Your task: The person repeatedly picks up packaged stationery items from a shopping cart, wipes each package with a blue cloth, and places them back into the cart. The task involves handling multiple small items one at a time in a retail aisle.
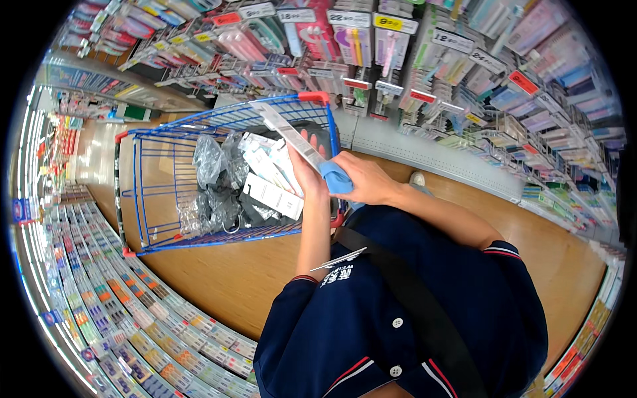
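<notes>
My left hand (307, 171) is palm up with its fingers extended, and a long, flat retail package (293, 134) lies across the palm, its far end jutting over the cart. My right hand (368, 176) grips a folded blue cloth (337, 177) against the package's near end. Below and left of my hands, the blue wire shopping cart (209, 243) holds white-backed packages (273, 195), clear plastic bags (210, 156) and dark items. Some cart contents are hidden behind my left hand. Printed writing and a barcode show on the held package.
Beyond the cart, a shelf rack (428, 149) carries hanging packs with price tags. Another shelf (164, 328) of small packaged goods curves along the lower left. Wooden-look floor (224, 278) shows around the cart. A light shoe (417, 178) is near my right forearm.
</notes>
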The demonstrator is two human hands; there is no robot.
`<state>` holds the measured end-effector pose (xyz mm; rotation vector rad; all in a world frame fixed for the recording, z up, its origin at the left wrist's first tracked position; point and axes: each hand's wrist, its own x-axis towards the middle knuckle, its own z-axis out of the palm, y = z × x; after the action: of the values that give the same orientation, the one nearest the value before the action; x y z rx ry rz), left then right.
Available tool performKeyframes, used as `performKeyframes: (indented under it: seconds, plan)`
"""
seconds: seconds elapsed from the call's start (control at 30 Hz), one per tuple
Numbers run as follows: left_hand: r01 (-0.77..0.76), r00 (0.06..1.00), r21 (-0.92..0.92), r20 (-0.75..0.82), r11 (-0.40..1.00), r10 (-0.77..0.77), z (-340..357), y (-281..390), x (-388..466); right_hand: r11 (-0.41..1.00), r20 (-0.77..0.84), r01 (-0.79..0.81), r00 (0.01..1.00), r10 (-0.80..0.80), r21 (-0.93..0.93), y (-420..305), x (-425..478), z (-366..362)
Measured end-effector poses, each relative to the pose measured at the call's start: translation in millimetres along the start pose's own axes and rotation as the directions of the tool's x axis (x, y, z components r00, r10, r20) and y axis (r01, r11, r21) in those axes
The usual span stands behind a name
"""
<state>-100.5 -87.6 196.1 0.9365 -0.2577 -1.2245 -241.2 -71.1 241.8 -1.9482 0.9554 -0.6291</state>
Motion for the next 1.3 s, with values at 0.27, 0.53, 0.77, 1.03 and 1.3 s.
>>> performKeyframes:
  seconds: [0.27,0.53,0.77,1.03,1.3]
  plan:
    - [-0.324,0.93,0.162,0.235,0.932,0.282,90,-39,-28,0.977,-0.233,-0.206,0.949,0.211,0.048,60,-36,-83]
    - [0.13,0.892,0.262,0.389,0.956,-0.228,128,-130,-41,0.959,-0.198,-0.276,0.939,0.283,0.061,138,-121,-160]
    - [0.261,0.784,0.475,0.404,0.84,-0.472,178,-203,-46,0.92,-0.26,-0.36,0.883,0.39,0.157,207,-177,-192]
    - [0.209,0.818,0.519,0.372,0.829,-0.439,226,-229,-53,0.902,-0.301,-0.368,0.855,0.423,0.225,228,-189,-218]
    - [0.238,0.86,0.56,0.258,0.793,-0.44,237,-237,-27,0.885,-0.23,-0.345,0.877,0.423,0.312,233,-168,-228]
